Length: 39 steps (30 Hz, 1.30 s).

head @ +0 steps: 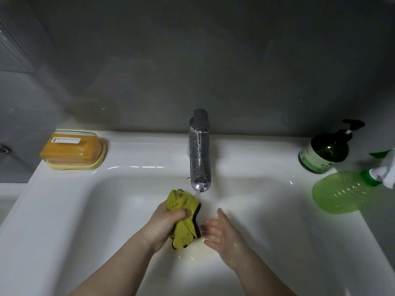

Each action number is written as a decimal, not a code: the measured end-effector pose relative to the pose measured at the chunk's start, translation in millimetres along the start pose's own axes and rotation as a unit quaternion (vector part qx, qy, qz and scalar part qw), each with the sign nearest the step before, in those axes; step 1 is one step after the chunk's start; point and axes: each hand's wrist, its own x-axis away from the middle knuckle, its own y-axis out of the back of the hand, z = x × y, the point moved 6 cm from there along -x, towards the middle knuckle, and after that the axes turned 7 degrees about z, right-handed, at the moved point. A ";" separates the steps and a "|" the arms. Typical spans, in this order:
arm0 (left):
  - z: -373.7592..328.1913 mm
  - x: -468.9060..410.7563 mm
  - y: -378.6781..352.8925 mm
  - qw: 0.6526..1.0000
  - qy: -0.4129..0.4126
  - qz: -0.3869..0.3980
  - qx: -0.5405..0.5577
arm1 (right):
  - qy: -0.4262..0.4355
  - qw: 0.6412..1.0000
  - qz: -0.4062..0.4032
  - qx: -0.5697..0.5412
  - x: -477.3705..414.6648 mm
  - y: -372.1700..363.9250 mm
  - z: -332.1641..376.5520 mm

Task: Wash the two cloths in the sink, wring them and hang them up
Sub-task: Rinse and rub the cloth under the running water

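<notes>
A yellow-green cloth (184, 218) with a black edge is bunched up over the white sink (64, 210), just below the chrome tap (199, 154). My left hand (168, 225) is closed around its middle, so cloth sticks out above and hangs below the fist. My right hand (218, 231) is beside the cloth on its right, wet, fingers spread, a little blurred and holding nothing. A thin stream of water falls from the spout next to the cloth's top. Only one cloth is in view.
A yellow soap box (73, 149) with a clear lid stands on the rim at the back left. At the back right are a dark green pump bottle (327, 152) and a light green spray bottle (344, 191). A grey wall rises behind the sink.
</notes>
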 end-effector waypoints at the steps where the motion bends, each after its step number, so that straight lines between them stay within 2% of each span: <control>1: -4.5 2.5 -4.5 0.999 -0.005 0.026 -0.021 | -0.021 0.999 0.010 -0.038 -3.7 -0.3 1.1; 4: -4.1 9.9 -20.6 0.989 -0.003 0.114 -0.092 | -0.022 0.992 0.108 -0.062 -11.1 -21.3 16.2; 7: 11.2 15.1 -30.0 0.973 0.018 0.168 -0.158 | 0.016 0.991 0.125 -0.051 -15.5 -35.6 33.6; 9: 19.9 17.9 -27.9 0.969 0.037 0.185 -0.157 | 0.076 0.990 0.118 -0.032 -14.2 -34.7 43.8; 11: 25.9 20.8 -22.3 0.967 0.061 0.200 -0.145 | 0.108 0.983 0.150 -0.018 -6.1 -35.5 49.3; 14: 33.7 17.7 -12.1 0.977 0.088 0.180 -0.069 | 0.090 0.983 0.156 0.044 4.1 -33.9 46.5; 16: 28.0 13.7 -12.2 0.984 0.059 0.168 -0.015 | 0.057 0.988 0.127 0.071 4.6 -29.2 40.1; 19: 15.3 7.5 -13.1 0.989 0.022 0.128 0.065 | 0.049 0.981 0.131 0.136 7.1 -30.3 33.9; 24: 3.5 -2.8 -2.6 0.997 0.000 0.046 0.065 | 0.057 0.949 0.158 0.268 16.3 -40.3 27.5; 27: -2.2 -6.1 6.7 0.997 -0.022 0.022 0.071 | 0.102 0.951 0.152 0.248 17.0 -35.0 32.4; 29: -6.9 -6.3 12.4 0.996 -0.033 0.024 0.080 | 0.132 0.965 0.129 0.185 17.0 -26.8 37.7; 32: -14.6 -6.9 25.7 0.994 -0.037 0.007 0.101 | 0.150 0.982 0.037 0.109 15.0 -5.3 48.5; 35: -20.0 -8.9 39.9 0.995 -0.033 -0.027 0.093 | 0.152 0.982 -0.035 0.110 13.4 11.9 56.0; 39: -20.8 -11.1 41.7 0.995 -0.028 -0.033 0.091 | 0.160 0.976 -0.082 0.124 11.7 16.1 61.4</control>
